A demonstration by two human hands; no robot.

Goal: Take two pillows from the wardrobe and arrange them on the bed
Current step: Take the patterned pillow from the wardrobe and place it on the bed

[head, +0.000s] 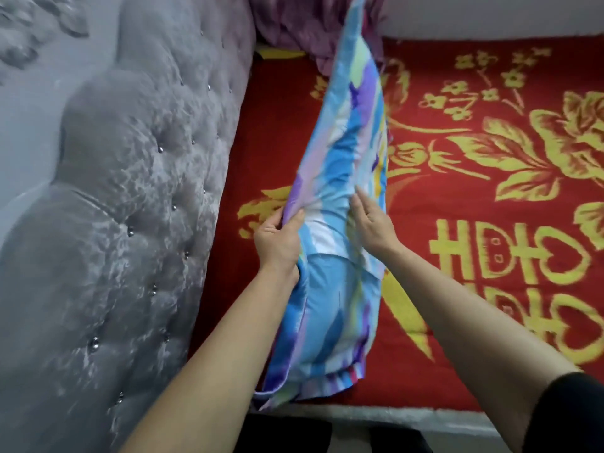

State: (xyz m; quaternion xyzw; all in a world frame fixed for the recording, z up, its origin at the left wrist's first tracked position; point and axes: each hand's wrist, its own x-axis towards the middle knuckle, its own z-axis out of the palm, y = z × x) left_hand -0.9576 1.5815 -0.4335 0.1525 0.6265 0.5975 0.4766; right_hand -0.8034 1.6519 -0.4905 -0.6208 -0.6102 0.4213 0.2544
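A long pillow [340, 165] in a blue, purple, white and yellow patterned cover stands on edge across the bed [457, 223], which wears a red blanket with yellow flowers. My left hand [277, 238] pinches the pillow's left edge between thumb and fingers. On the pillow's right side, my right hand [372, 220] lies against the cover with fingers nearly straight; whether it grips the fabric I cannot tell. Only one pillow shows. The wardrobe is out of view.
A grey tufted headboard [130, 197] with shiny buttons runs along the left of the bed. A crumpled purple-pink quilt [304, 24] lies at the far end. A grey bed edge [408, 416] runs along the near side.
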